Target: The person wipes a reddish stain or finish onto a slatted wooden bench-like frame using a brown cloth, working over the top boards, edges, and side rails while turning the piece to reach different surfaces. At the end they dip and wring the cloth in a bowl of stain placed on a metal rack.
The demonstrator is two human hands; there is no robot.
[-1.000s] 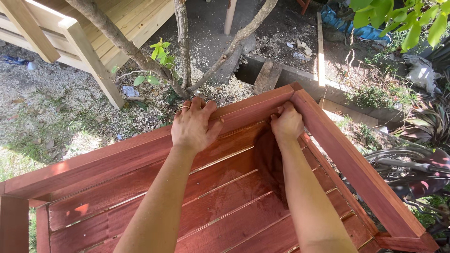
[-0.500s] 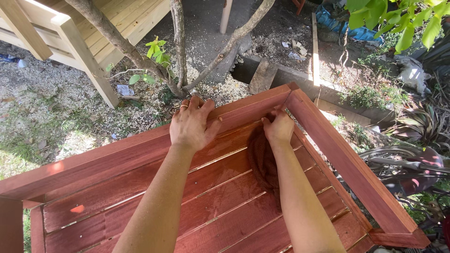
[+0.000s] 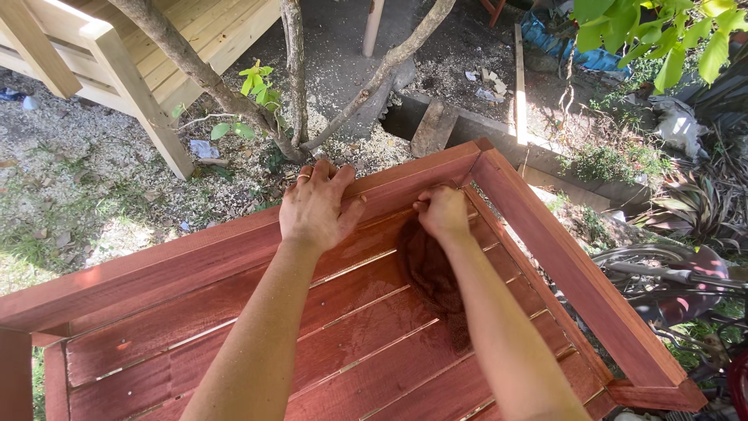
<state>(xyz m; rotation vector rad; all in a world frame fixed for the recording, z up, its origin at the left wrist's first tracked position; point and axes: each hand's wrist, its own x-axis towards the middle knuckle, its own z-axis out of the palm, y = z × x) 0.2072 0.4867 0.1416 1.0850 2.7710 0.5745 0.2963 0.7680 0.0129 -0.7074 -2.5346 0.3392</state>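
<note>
head view: left hand lies flat and spread, fingers open, palm down on the top rail of a red-stained wooden frame, holding nothing. right hand is closed around a dark brown cloth, pressing it against the slatted boards just inside the frame's far corner; the cloth hangs down beneath the wrist. beyond the frame stand a forked tree trunk and a pale timber structure on gravelly ground.
</note>
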